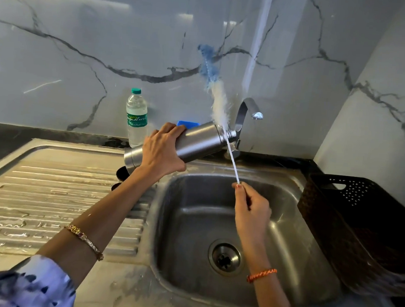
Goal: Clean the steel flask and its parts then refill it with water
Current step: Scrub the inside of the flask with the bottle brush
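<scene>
A: Report the left side of the counter.

B: The ribbed drainboard point(55, 197) is wet. A plastic water bottle point(136, 118) with a green cap stands upright against the marble wall. Two dark round parts point(122, 172) lie on the drainboard just under the flask's base; what they are cannot be told.

A: Flask position?

B: The steel flask point(185, 143) is held nearly level above the basin's left rim, open neck pointing right toward the tap point(247, 113). The left hand point(163, 150) wraps around its mid-body, fingers curled over the top.

A: Brush?

B: The bottle brush point(219, 99) is outside the flask. Its white and blue bristles rise up and left of the neck, blurred; its thin white handle crosses in front of the neck. The right hand point(250, 209) pinches the handle's lower end over the sink point(191, 225).

A: Right side?

B: A dark perforated basket point(351, 220) sits beside the basin.
</scene>
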